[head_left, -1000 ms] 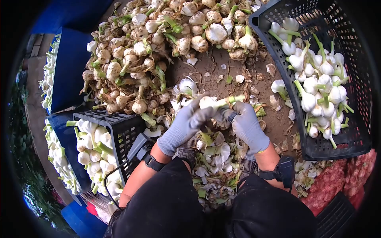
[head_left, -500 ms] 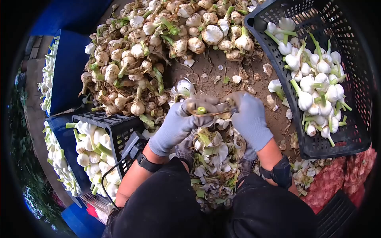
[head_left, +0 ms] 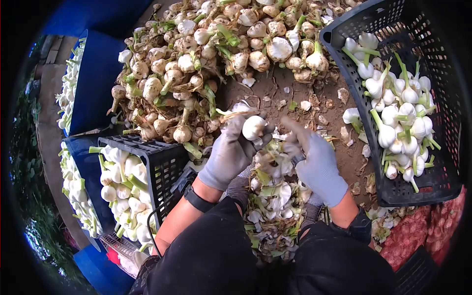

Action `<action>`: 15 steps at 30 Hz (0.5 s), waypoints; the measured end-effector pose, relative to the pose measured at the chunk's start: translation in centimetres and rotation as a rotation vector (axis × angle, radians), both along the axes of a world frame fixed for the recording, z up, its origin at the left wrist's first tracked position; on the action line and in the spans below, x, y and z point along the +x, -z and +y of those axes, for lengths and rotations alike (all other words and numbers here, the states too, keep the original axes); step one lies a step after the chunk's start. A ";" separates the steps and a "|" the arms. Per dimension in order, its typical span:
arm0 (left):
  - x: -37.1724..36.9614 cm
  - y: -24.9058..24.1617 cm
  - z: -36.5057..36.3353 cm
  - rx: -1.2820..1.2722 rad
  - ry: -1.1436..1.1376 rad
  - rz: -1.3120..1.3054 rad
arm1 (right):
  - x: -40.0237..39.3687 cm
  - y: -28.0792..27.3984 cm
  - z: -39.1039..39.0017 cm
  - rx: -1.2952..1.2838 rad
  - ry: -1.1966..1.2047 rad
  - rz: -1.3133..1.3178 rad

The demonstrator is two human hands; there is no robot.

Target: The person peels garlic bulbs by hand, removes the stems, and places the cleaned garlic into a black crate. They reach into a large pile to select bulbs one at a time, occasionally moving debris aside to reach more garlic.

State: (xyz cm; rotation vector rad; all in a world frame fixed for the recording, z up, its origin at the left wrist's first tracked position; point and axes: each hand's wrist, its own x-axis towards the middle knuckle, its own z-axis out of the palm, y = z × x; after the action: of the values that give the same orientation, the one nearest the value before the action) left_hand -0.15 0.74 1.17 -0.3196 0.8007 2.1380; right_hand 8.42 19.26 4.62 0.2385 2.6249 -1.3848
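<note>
A peeled white garlic bulb (head_left: 253, 128) rests in the fingers of my left hand (head_left: 228, 155), which wears a grey-white glove with dirty fingertips. Dry, strawlike skin (head_left: 235, 114) trails above those fingers. To the right, my right hand (head_left: 317, 164), gloved too, is apart from the bulb. Its fingers are stretched out and blurred by motion. A small dark piece shows by its thumb, too indistinct to name. Beneath both hands, a heap of garlic peelings (head_left: 275, 206) lies between my feet.
Soil-stained garlic (head_left: 162, 83) is piled ahead on the bare dirt (head_left: 275, 101). A black crate (head_left: 398, 196) with cleaned bulbs stands right; another black crate (head_left: 167, 174) of white garlic stands left. Blue containers (head_left: 98, 81) are farther left. Red mesh sacks (head_left: 410, 233) lie lower right.
My hands have parted; the right moved away to the right. The bulb in my left hand has turned, showing its white side instead of the cut green stem. The view has shifted slightly.
</note>
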 end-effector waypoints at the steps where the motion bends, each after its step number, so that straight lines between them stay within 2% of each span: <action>1: -0.1 -0.1 0.2 -0.236 0.224 0.319 | -0.6 0.0 -0.4 -0.055 0.113 0.233; 2: -0.4 -0.3 0.2 -0.482 0.446 0.637 | -0.8 0.5 -0.5 -0.064 0.110 0.242; 3: 0.6 -1.3 -0.2 -0.288 0.427 0.541 | -0.8 1.4 -0.6 -0.289 0.105 0.187; 4: 1.5 -1.3 -0.1 -0.341 0.313 0.523 | -0.7 2.0 -0.5 -0.513 0.094 0.126; 5: 1.0 -1.9 -0.6 -0.410 0.275 0.508 | -0.8 0.6 1.4 -1.005 0.199 -0.243; 6: 0.0 -2.6 -1.2 -0.476 0.241 0.494 | -0.1 1.4 2.8 -1.088 0.322 -0.152; 8: -1.3 -0.7 -3.6 -0.902 0.077 0.604 | 0.6 0.0 6.5 -1.720 0.346 0.135; 9: -2.2 0.6 -5.7 -1.214 0.134 0.845 | 0.9 -1.4 8.6 -1.774 0.247 0.316; 10: -3.0 1.7 -7.1 -1.518 0.191 1.092 | 0.9 -2.2 9.8 -1.680 0.176 0.412; 11: -3.3 2.6 -7.3 -1.513 0.184 1.093 | 1.1 -1.6 10.0 -1.592 0.216 0.352; 13: -4.4 4.1 -7.2 -1.964 0.648 1.401 | 0.4 -0.5 8.6 -1.405 0.205 0.263; 14: -4.6 5.5 -7.1 -2.113 0.724 1.554 | 0.6 -0.9 6.2 -1.190 0.298 0.251; 15: -5.4 5.5 -6.6 -2.118 0.807 1.470 | 1.0 -0.3 4.8 -1.103 0.247 0.213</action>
State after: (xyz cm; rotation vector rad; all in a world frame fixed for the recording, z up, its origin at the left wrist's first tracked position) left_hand -5.59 -5.90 -4.37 0.6145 2.9193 -0.3268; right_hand 9.42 24.10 4.94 0.2567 1.5866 -2.7738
